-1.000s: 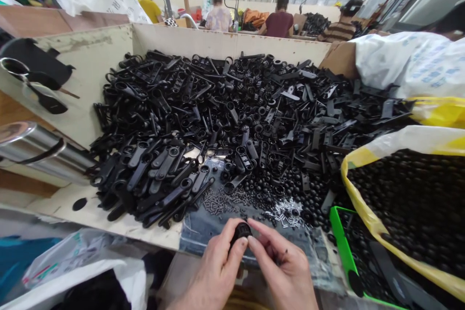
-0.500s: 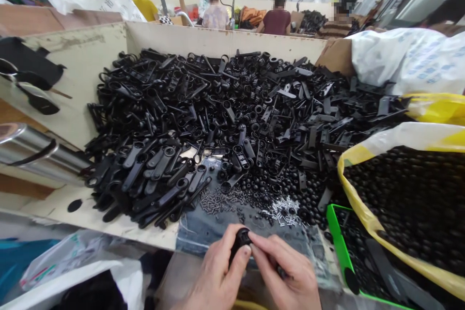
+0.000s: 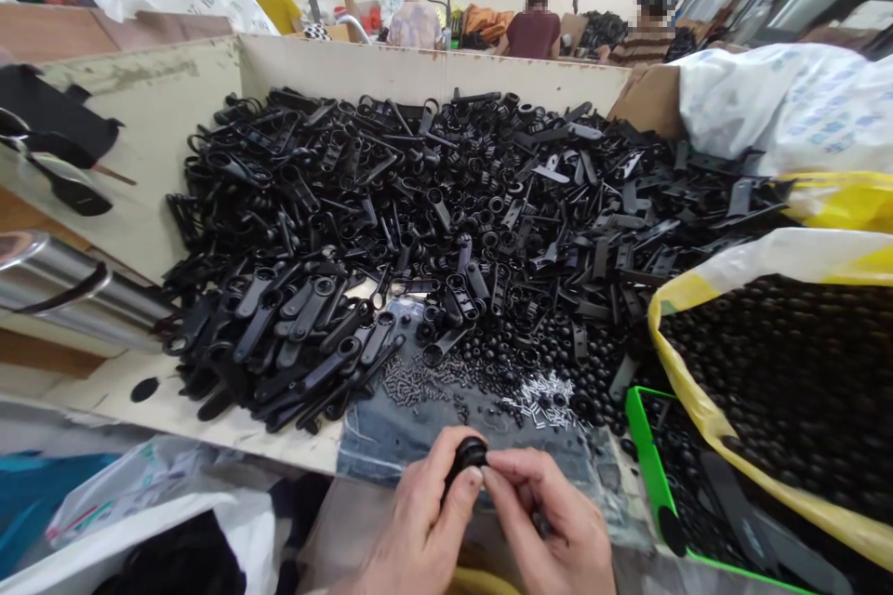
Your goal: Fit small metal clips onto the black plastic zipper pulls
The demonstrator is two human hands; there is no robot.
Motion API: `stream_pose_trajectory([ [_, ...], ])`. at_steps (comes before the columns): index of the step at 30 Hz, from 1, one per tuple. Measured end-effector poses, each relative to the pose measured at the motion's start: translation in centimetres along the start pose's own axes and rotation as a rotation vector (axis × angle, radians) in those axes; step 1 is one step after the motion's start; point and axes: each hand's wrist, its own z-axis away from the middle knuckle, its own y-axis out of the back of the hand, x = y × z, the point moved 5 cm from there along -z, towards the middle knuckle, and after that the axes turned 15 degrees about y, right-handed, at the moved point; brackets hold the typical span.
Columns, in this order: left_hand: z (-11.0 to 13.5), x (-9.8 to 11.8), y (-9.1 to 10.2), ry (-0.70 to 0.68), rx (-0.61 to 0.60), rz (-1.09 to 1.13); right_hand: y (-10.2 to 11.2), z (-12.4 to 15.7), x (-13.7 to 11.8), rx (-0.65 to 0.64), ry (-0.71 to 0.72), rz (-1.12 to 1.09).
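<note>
Close to the front edge of the bench, my left hand [image 3: 427, 511] is closed round a black plastic part [image 3: 472, 454] with a rounded, ringed end. Its lower portion is hidden by my fingers and palm. From the right, my right hand [image 3: 548, 507] pinches at the edge of the same part, thumb and forefinger meeting it. Whether a smaller piece sits between those fingertips cannot be made out. Just beyond my hands lie silver pins [image 3: 544, 400], small grey screws [image 3: 417, 381] and black beads [image 3: 499, 349] on a dark mat [image 3: 380, 435].
Black plastic levers and rings [image 3: 391, 177] are heaped across the bench. Long handles [image 3: 299, 325] lie at left, near a steel flask [image 3: 70, 288]. To the right stand a green tray [image 3: 646, 456] and a yellow-edged bag [image 3: 673, 372] of black balls. Several people sit beyond the back board [image 3: 433, 65].
The black part has turned slightly in my fingers, showing more of its ringed top. My right fingertips have shifted a little along its edge. The camera view has moved slightly.
</note>
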Motion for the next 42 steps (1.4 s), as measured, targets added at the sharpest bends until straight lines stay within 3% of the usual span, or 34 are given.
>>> stream_pose_trajectory([
  [5,-0.1,0.6,0.6,0.015,-0.011,-0.035,-0.9,-0.3,1.1,-0.034,-0.171,-0.218],
  [8,-0.4,1.4,1.2,-0.117,-0.013,-0.266,-1.2,-0.8,1.7,-0.109,-0.245,-0.386],
  [10,-0.6,1.5,1.4,-0.2,0.056,-0.462,-1.5,-1.2,2.1,-0.176,-0.3,-0.454],
  [13,-0.7,0.8,1.9,-0.208,0.225,-0.609,-1.9,-1.8,2.6,-0.218,-0.34,-0.446],
  [16,-0.5,0.3,2.5,-0.136,0.193,-0.512,-2.2,-2.4,2.9,-0.254,-0.302,-0.363],
  [20,-0.5,0.4,3.7,0.145,-0.06,-0.205,-2.6,-3.2,2.5,-0.351,-0.154,-0.246],
  [23,-0.4,0.8,3.6,0.246,-0.224,0.047,-2.8,-3.9,1.8,-0.373,-0.077,-0.215],
  [26,-0.4,0.6,2.8,0.314,-0.31,0.224,-3.0,-4.5,1.2,-0.402,-0.057,-0.227],
  [30,-0.3,-0.1,2.0,0.317,-0.356,0.33,-3.0,-4.7,1.0,-0.447,-0.052,-0.217],
  [36,-0.2,-1.1,2.1,0.34,-0.36,0.314,-3.0,-4.6,0.9,-0.503,0.0,-0.219],
  [42,0.7,-2.7,2.2,0.404,-0.406,0.282,-2.7,-2.8,1.0,-0.538,-0.02,-0.186],
])
